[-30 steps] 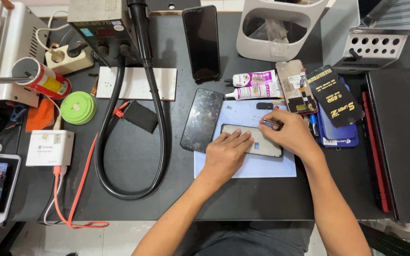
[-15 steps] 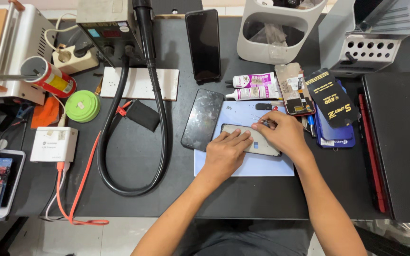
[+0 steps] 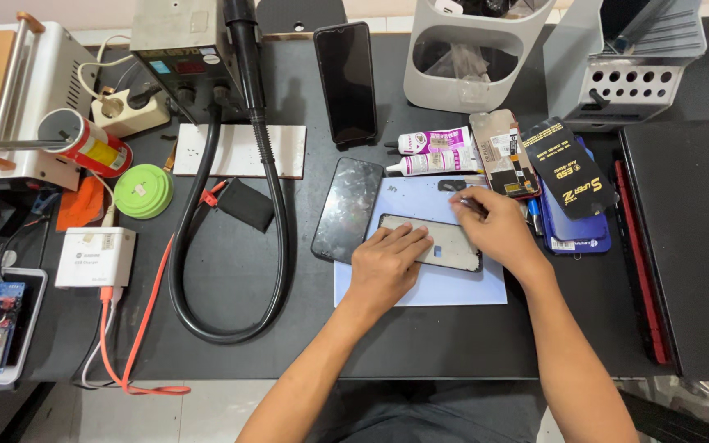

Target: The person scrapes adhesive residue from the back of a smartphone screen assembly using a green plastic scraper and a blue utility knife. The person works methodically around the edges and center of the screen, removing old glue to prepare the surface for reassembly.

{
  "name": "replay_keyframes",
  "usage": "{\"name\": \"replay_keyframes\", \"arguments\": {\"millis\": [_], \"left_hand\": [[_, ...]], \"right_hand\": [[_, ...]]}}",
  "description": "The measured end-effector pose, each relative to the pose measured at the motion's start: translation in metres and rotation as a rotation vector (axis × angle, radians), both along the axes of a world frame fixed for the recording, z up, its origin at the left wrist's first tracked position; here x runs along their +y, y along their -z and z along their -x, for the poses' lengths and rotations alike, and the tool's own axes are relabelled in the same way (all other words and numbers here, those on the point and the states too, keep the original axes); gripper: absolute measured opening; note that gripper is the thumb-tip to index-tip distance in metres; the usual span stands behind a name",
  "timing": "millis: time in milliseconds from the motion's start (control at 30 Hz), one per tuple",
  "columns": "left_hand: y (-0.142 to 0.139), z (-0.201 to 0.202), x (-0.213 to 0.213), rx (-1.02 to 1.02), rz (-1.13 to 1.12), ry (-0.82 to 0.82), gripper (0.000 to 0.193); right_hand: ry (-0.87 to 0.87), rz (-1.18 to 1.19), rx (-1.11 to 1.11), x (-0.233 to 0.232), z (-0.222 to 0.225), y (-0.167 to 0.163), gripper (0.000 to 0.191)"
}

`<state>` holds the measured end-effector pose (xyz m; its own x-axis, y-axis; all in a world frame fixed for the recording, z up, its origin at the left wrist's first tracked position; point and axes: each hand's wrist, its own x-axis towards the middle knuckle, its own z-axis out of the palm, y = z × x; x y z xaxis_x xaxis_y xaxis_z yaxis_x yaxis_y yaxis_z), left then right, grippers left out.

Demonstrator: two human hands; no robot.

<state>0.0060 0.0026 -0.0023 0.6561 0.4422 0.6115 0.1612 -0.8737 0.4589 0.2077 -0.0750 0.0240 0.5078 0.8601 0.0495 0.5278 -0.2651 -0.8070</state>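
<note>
Hands work over a pale blue mat (image 3: 420, 287) near the middle of the dark table (image 3: 305, 328). Left hand (image 3: 387, 264) lies flat, fingers together, pressing the phone frame (image 3: 453, 244) onto the mat. Right hand (image 3: 498, 230) sits at the frame's far right corner — fingers pinched on a thin tool (image 3: 463, 199). A dark phone panel (image 3: 348, 209) lies just left of the mat, two glue tubes (image 3: 424, 152) beyond it.

Bright, even overhead light; sharp, soft shadows.
</note>
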Motion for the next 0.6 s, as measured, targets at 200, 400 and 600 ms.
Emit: {"name": "replay_keyframes", "arguments": {"millis": [200,400,600], "left_hand": [[-0.003,0.0,-0.001,-0.006,0.006,-0.002,0.035],[-0.002,0.001,-0.002,0.012,0.01,0.013,0.036],[0.001,0.002,-0.003,0.03,0.0,0.024,0.038]], "right_hand": [[-0.073,0.136,-0.183,0.002,0.014,-0.005,0.02],[-0.154,0.033,-0.284,0.004,0.02,-0.006,0.015],[-0.177,0.04,-0.32,0.002,0.018,-0.004,0.013]]}}
